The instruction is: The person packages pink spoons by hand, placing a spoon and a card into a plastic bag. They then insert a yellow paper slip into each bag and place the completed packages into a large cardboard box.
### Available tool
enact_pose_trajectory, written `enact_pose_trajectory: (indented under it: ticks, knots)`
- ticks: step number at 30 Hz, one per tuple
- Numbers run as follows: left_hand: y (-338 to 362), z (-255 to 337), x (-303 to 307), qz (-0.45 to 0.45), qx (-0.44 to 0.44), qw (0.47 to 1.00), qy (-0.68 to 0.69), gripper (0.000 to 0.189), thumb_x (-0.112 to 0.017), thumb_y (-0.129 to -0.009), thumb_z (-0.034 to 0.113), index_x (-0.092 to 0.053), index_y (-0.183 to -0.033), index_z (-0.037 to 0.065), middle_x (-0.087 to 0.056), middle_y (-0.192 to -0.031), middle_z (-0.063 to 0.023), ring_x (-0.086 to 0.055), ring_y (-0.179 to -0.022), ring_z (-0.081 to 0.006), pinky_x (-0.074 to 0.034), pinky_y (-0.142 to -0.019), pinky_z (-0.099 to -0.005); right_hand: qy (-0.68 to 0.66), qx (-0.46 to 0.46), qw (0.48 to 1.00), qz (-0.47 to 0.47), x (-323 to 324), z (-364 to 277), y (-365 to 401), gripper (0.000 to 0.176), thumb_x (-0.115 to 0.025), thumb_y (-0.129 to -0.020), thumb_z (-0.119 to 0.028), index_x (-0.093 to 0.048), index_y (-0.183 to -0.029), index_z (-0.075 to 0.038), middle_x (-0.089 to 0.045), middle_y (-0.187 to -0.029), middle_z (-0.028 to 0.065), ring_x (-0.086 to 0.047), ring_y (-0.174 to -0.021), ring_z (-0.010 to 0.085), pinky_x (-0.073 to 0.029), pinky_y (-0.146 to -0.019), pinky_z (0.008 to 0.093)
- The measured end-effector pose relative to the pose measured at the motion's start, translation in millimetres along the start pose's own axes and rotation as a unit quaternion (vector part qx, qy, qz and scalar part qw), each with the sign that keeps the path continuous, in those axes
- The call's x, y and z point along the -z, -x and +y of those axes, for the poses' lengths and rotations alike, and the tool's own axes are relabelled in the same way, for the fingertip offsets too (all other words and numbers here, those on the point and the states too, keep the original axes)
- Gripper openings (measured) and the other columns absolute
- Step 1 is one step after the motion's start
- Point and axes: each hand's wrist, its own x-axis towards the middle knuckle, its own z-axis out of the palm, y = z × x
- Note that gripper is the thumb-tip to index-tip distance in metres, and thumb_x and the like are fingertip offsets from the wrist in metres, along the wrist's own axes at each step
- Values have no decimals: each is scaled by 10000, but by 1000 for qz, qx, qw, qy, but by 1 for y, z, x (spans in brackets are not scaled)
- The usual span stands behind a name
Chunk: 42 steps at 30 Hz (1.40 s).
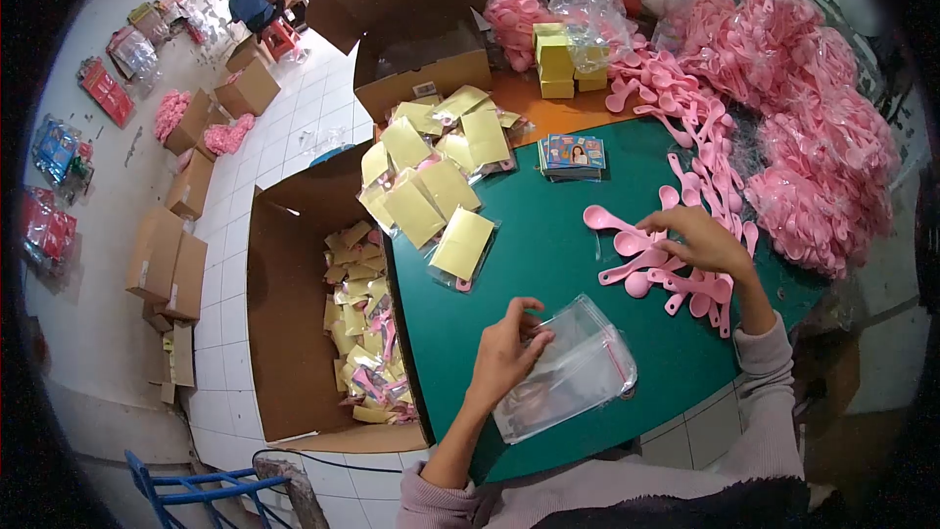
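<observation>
My left hand [511,348] is over the left edge of a stack of clear plastic bags [573,372], its fingers curved and apart with nothing between them. To the right, my right hand [693,238] hovers at a pile of pink spoons [710,284], fingers spread and bent down over the handles; no spoon is visibly gripped. A stack of printed cards [572,155] sits farther back on the green table [548,245]. Packed bags with yellow cards [460,243] lie in a heap at the table's left edge.
Left of the table, an open carton [294,333] holds many packed bags. Behind stand another open box [421,69] and yellow card blocks [555,64]. Large bags of pink spoons [822,157] fill the back right. A person [252,2] sits far off at upper left.
</observation>
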Motion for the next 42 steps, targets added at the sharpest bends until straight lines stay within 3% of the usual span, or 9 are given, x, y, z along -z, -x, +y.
enact_pose_trajectory:
  ticks: [4, 5, 6, 7, 9, 12, 18, 26, 42]
  knots:
    - [0, 2, 5, -27, 45, 999, 12, 237, -657, -750, 118, -521, -914, 14, -640, -768, -94, -631, -717, -143, -488, -651, -258, -298, -75, 949, -74, 25, 13, -19, 263, -534, -776, -48, -548, -1033, 9, -594, -943, 104, -561, -917, 192, -438, -804, 304]
    - [0, -1, 4, -26, 45, 999, 12, 237, -657, -750, 118, -521, -914, 14, -640, -768, -94, -631, -717, -143, -488, -651, -258, 67, -124, 989, 48, 12, 36, -20, 271, -540, -728, -29, -560, -996, 6, -589, -903, 115, -557, -892, 218, -435, -787, 309]
    - [0, -6, 3, -34, 24, 999, -9, 223, -651, -755, 113, -523, -909, 13, -641, -785, -93, -628, -726, -136, -486, -658, -255, 421, -155, 878, 165, 0, 56, -21, 280, -546, -680, -10, -573, -959, 3, -584, -864, 126, -554, -867, 244, -432, -770, 314]
    - [-1, -7, 4, -41, 2, 999, -31, 210, -644, -760, 109, -526, -905, 13, -643, -802, -91, -626, -735, -129, -484, -665, -251, 421, -156, 878, 167, -3, 56, -23, 280, -546, -680, -10, -573, -959, 3, -584, -864, 126, -554, -867, 244, -432, -770, 314]
    - [-2, -1, 7, -47, 20, 998, -40, 194, -624, -778, 100, -518, -910, 7, -642, -820, -95, -620, -754, -128, -479, -681, -252, 62, 34, 971, 230, -4, 50, -31, 274, -551, -643, -20, -586, -913, -39, -568, -854, 123, -528, -849, 276, -421, -746, 351]
    - [-1, -10, 3, -37, 32, 998, 27, 182, -580, -809, 98, -480, -927, 2, -646, -826, -98, -610, -736, -122, -472, -662, -247, 159, -50, 986, 21, -19, 26, -33, 247, -563, -653, -48, -585, -898, -72, -554, -847, 109, -525, -860, 269, -397, -737, 401]
    - [-3, -12, 3, -33, 37, 984, 170, 283, -544, -836, 105, -383, -1051, 17, -652, -847, -104, -598, -731, -119, -463, -651, -244, 66, -64, 996, 11, -41, 46, -31, 192, -600, -649, -91, -539, -827, -53, -534, -784, 104, -534, -808, 284, -406, -666, 383]
    - [-4, -1, 12, -50, 95, 965, 241, 421, -566, -831, 100, -355, -1184, 9, -651, -865, -115, -596, -769, -122, -460, -669, -230, -98, -49, 976, 186, -29, 8, -32, 120, -564, -756, -62, -543, -867, -21, -564, -763, 124, -557, -675, 216, -420, -592, 297]
    - [-3, 0, 15, -116, 141, 949, 258, 228, -542, -856, 165, -587, -913, -51, -639, -830, -111, -593, -723, -119, -484, -680, -241, -332, -66, 891, 302, -56, -73, -18, 216, -587, -801, -55, -426, -939, -15, -565, -770, 57, -564, -704, 86, -465, -599, 206]
